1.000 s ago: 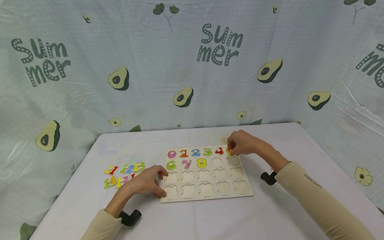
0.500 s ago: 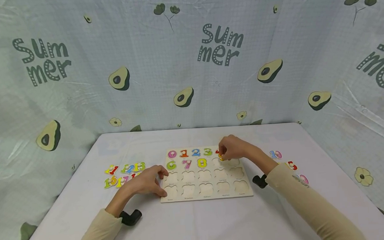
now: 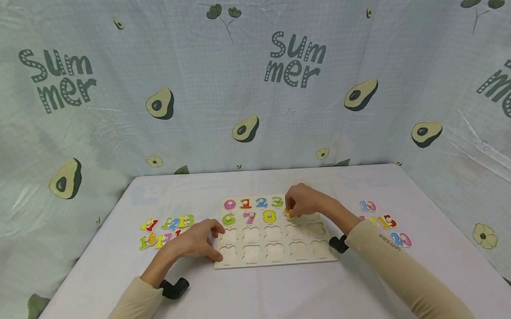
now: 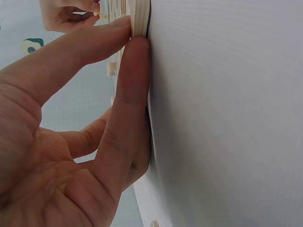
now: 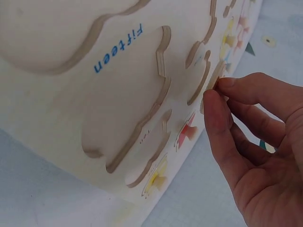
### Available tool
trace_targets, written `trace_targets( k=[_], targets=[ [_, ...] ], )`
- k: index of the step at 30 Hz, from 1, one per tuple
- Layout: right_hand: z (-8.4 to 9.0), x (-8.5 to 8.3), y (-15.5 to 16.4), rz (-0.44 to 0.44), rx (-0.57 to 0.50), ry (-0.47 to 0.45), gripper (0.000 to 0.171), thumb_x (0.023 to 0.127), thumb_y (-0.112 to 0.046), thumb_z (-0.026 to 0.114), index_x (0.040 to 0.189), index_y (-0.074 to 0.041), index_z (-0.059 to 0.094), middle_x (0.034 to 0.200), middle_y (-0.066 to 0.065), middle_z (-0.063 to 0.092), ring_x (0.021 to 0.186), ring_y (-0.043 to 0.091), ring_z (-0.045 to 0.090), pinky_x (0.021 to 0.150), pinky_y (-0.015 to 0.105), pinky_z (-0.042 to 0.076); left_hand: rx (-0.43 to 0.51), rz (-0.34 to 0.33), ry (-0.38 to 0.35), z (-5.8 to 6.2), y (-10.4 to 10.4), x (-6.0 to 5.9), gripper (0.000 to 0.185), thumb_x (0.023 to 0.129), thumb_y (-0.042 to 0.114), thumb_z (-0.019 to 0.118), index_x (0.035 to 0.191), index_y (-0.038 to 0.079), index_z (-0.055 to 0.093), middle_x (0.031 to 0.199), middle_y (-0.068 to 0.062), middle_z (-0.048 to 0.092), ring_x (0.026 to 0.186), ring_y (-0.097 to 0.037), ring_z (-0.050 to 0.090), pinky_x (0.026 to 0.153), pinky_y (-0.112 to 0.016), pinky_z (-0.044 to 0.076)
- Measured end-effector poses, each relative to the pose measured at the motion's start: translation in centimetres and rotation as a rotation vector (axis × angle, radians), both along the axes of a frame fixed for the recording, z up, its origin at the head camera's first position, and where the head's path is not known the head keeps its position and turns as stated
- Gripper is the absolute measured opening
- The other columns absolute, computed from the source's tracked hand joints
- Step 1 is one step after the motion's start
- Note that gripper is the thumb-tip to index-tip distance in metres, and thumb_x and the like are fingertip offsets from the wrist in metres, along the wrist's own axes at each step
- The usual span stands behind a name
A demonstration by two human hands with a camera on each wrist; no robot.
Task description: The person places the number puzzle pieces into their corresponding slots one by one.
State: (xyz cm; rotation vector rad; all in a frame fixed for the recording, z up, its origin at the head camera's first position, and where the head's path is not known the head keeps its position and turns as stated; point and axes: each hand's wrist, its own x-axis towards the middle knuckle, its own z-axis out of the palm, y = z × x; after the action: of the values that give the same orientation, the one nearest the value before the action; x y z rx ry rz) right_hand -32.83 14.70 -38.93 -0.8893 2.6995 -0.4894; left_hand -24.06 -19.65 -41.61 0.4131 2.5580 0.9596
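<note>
While the left hand [image 3: 196, 240] holds the number puzzle board [image 3: 262, 239], the right hand [image 3: 304, 200] pinches a yellow numeral [image 3: 287, 213] at its second row. 0–8 [image 3: 269, 216] look seated; lower rows [image 3: 274, 251] unfilled, loose numerals [image 3: 185, 221] on desk [image 3: 243, 296].

Flat number-shaped wooden pieces [image 3: 172, 223] lie left and right of the rectangular wooden board [image 3: 261, 244] on the broad bench [image 3: 260, 300]; the printed sheet [image 3: 195, 143] hangs behind.

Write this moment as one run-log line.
left grip: touches board | right grip: pinches piece, right of 8 | loose pieces: both sides
</note>
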Motion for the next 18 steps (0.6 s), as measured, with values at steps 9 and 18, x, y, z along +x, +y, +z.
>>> trace_targets(
  k=[9, 18],
  targets=[
    [-0.57, -0.22, -0.26, 0.002, 0.003, -0.007, 0.004, 0.087, -0.004, 0.075, 0.086, -0.007, 0.076, 0.079, 0.002, 0.073, 0.061, 0.008, 0.062, 0.062, 0.023, 0.051, 0.002, 0.021, -0.001, -0.05, 0.15, -0.05, 0.059, 0.073, 0.013, 0.093, 0.122, 0.007, 0.061, 0.109, -0.008, 0.056, 0.074, -0.018, 0.056, 0.068, -0.031, 0.048],
    [-0.83, -0.22, -0.56, -0.006, 0.018, -0.001, 0.002, 0.087, -0.006, 0.076, 0.088, -0.004, 0.077, 0.081, 0.003, 0.072, 0.061, 0.008, 0.061, 0.062, 0.022, 0.049, -0.002, 0.022, -0.002, 0.11, 0.19, -0.01, 0.059, 0.073, 0.013, 0.093, 0.123, 0.007, 0.061, 0.109, -0.008, 0.056, 0.075, -0.018, 0.057, 0.069, -0.031, 0.048]
  ],
)
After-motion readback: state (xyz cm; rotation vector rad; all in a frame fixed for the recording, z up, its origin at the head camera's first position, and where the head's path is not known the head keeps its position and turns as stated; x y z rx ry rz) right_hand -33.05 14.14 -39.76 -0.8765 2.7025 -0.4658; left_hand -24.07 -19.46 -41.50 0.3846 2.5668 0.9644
